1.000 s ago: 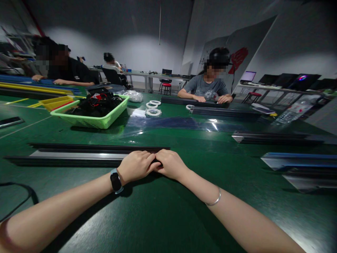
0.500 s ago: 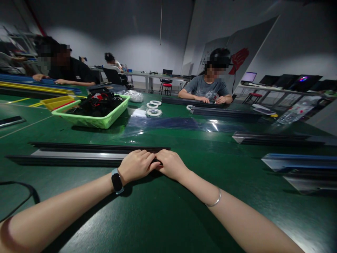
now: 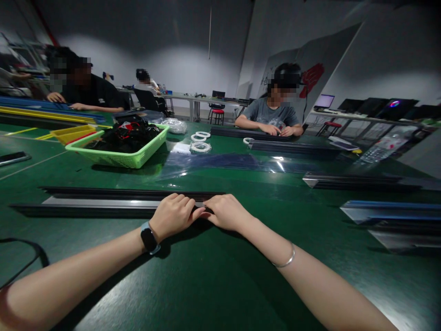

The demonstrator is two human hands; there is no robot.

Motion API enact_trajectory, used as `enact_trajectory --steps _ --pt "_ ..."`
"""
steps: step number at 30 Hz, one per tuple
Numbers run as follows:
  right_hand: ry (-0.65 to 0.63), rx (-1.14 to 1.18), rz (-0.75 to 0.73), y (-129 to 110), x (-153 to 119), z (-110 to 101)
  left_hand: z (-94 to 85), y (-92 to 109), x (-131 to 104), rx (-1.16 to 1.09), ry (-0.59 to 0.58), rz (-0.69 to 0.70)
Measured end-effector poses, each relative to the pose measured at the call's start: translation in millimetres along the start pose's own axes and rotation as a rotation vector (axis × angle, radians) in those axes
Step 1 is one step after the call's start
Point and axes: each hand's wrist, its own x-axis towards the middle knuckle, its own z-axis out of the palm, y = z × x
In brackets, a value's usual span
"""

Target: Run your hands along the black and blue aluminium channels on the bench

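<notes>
A long black channel-shaped profile (image 3: 99, 211) lies across the green table (image 3: 220, 285), with a pale strip (image 3: 103, 201) along its inside. My left hand (image 3: 174, 214), with a watch on the wrist, is closed over the near wall of the profile toward its right end. Just to the right, my right hand (image 3: 225, 212) is closed on the profile's right end, its fingertips at the channel. The two thumbs almost meet. Fingers cover this end of the profile, and anything small between them is hidden.
Behind the profile are clear plastic film (image 3: 220, 162), white rings (image 3: 200, 147) and a green basket (image 3: 138, 158) of dark items. More profiles (image 3: 392, 210) lie at the right. A person (image 3: 275, 112) works across the table, another (image 3: 93, 94) at the back left.
My left hand has shifted slightly left along the profile and my right hand slightly right, showing more of the channel between them. The person across has brought their hands closer together.
</notes>
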Motion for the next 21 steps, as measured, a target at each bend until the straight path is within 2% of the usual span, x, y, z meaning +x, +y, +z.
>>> enact_trajectory --steps 5,9,14,21 --pt "-0.077 -0.051 0.010 6.2 -2.2 -13.5 3.6 0.6 0.4 -0.001 -0.023 -0.075" --pt "-0.059 -0.075 0.027 2.0 -0.9 -15.5 4.6 1.8 2.5 -0.014 -0.080 -0.109" --pt "0.065 -0.016 0.014 -9.3 0.3 -4.8 4.2 -0.5 4.1 -0.014 -0.090 -0.090" --pt "0.086 -0.035 0.012 -11.9 1.1 11.0 2.0 -2.1 3.9 -0.021 -0.096 -0.066"
